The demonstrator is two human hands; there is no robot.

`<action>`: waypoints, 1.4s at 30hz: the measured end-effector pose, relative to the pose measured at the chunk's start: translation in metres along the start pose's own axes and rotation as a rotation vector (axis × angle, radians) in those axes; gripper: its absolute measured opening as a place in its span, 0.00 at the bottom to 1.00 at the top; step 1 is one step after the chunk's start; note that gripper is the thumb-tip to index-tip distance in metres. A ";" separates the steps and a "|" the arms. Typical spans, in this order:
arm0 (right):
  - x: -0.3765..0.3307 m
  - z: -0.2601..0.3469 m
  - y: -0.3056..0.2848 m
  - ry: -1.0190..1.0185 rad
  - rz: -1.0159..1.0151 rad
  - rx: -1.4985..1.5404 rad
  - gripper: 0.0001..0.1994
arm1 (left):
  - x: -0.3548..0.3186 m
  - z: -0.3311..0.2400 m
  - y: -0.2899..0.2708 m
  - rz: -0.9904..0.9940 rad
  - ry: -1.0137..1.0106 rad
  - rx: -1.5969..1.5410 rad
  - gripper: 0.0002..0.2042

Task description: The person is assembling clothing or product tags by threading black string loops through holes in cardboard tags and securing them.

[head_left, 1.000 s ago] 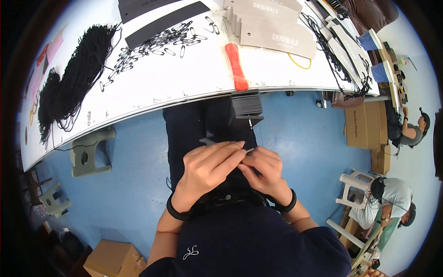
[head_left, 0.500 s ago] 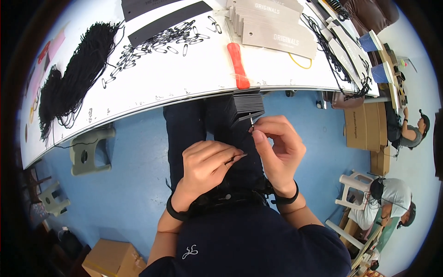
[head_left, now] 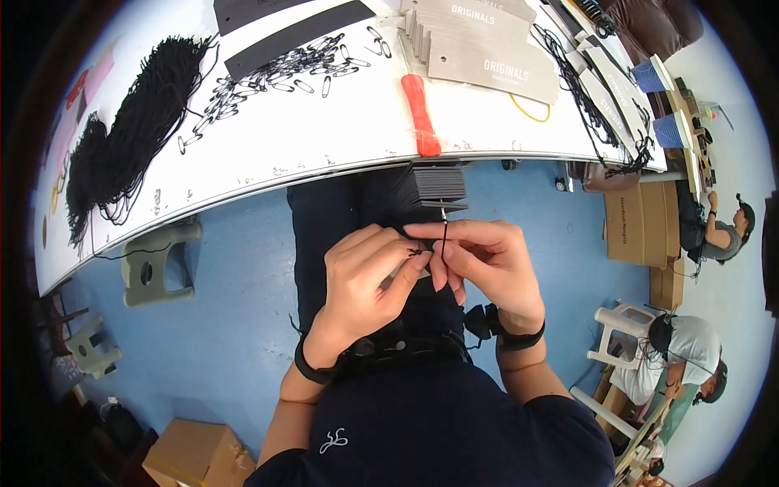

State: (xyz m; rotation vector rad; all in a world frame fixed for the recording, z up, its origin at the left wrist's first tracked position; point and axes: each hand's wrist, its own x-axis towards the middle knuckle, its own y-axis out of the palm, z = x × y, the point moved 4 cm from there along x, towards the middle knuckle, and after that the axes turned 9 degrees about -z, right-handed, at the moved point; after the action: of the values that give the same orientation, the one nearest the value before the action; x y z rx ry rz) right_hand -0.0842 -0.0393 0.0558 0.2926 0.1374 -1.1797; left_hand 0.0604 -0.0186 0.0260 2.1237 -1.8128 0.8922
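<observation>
workshop | white worktable (head_left: pixel 341 154) | safety pins (head_left: pixel 268 77) | tag stacks (head_left: pixel 487 49) | cartons (head_left: pixel 641 223)

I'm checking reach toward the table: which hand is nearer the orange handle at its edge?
Right. The right hand sits almost straight below the orange handle, pinching a black cord. The left hand is lower and further left, fingertips meeting the right's.

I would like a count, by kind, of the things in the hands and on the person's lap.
Thin black string: 1
Stack of dark grey card tags: 1
Bare hands, left hand and right hand: 2
Total: 4
</observation>
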 end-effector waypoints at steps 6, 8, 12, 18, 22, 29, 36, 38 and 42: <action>0.000 0.009 -0.002 -0.042 -0.092 -0.313 0.12 | 0.007 -0.009 -0.002 0.028 0.081 0.133 0.06; -0.002 0.011 -0.001 -0.095 -0.138 -0.387 0.11 | 0.009 -0.011 0.000 0.034 0.099 0.154 0.07; -0.013 0.022 0.001 -0.397 -0.243 -0.580 0.07 | 0.012 -0.018 -0.003 0.011 0.118 0.051 0.07; -0.022 0.033 -0.002 -0.542 -0.261 -0.767 0.07 | 0.003 -0.015 0.001 -0.012 0.050 -0.101 0.13; -0.033 0.041 -0.026 -0.514 -0.611 -0.375 0.04 | -0.001 -0.010 0.005 -0.063 0.041 -0.167 0.21; -0.033 0.033 -0.033 -0.571 -0.524 -0.866 0.08 | -0.004 -0.016 0.017 0.048 0.132 -0.130 0.27; -0.035 0.015 -0.029 -0.553 -0.068 -0.976 0.10 | -0.002 -0.029 0.026 0.261 0.202 0.043 0.24; -0.053 0.039 -0.061 -0.629 -0.257 -0.891 0.06 | 0.007 -0.034 0.007 0.117 0.225 0.200 0.23; -0.094 0.073 -0.151 -0.768 -1.049 -0.379 0.08 | 0.002 -0.022 -0.053 -0.393 0.108 0.419 0.14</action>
State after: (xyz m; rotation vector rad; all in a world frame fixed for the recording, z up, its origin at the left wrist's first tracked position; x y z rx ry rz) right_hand -0.2631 -0.0298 0.1269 -0.6645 -0.1931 -2.1757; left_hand 0.1040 0.0032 0.0565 2.4918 -1.1665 1.3304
